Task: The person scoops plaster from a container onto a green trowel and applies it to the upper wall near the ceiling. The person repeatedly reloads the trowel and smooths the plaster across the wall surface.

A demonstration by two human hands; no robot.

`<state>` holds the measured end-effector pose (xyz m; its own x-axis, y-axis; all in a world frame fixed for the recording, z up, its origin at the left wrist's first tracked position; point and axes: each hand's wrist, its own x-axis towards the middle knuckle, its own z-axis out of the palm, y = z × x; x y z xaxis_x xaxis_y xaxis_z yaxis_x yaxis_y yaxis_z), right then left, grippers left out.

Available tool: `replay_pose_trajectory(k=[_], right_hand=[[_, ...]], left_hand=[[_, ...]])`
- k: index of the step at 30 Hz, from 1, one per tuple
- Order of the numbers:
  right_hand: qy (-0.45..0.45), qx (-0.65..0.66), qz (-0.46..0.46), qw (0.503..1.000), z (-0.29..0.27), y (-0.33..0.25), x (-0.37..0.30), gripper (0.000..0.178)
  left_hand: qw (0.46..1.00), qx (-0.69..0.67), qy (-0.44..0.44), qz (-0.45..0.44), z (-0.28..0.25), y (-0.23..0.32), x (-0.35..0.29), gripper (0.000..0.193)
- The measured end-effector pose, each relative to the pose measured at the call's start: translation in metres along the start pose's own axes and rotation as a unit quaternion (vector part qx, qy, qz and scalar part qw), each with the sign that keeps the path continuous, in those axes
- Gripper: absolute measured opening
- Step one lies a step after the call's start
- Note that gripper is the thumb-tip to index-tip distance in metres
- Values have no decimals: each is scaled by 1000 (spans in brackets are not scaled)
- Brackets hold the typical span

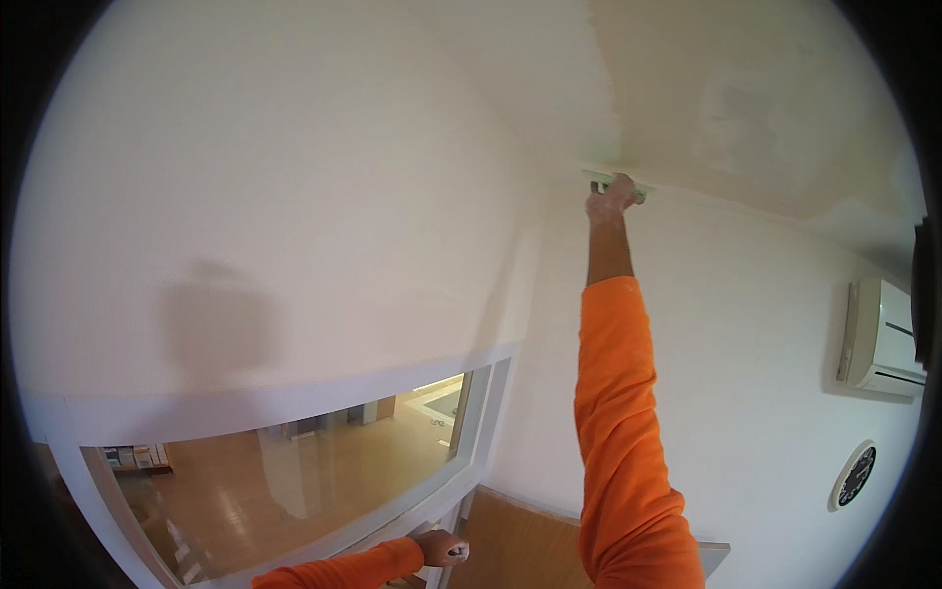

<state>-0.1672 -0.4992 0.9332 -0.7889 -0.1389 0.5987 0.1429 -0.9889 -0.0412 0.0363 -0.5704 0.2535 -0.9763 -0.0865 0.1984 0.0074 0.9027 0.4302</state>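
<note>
- Our right hand (613, 193), fingers gripping a trowel (597, 178), reaches the ceiling (765, 108) edge.
- Our left hand (442, 549), fingers curled inward, is near the window frame (324, 391).

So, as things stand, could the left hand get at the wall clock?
Probably not: the left hand is low by the window frame, the wall clock well off to the right, and the raised right arm appears between them.

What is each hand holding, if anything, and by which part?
The right hand grips a trowel by its handle; the left hand is curled, and whether it holds anything cannot be told.
</note>
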Motion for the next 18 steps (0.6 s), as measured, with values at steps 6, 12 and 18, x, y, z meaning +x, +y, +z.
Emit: replay_pose_trajectory(k=[6, 12, 18], right_hand=[[-97, 4, 24, 995, 29, -58, -27, 52], [67, -275, -193, 939, 163, -82, -120, 53], [41, -570, -525, 630, 241, -44, -258, 80]], left_hand=[[999, -48, 14, 10, 5, -2, -1, 27], [999, -37, -11, 7, 4, 0, 1, 29], [998, -45, -16, -26, 3, -2, -2, 31]])
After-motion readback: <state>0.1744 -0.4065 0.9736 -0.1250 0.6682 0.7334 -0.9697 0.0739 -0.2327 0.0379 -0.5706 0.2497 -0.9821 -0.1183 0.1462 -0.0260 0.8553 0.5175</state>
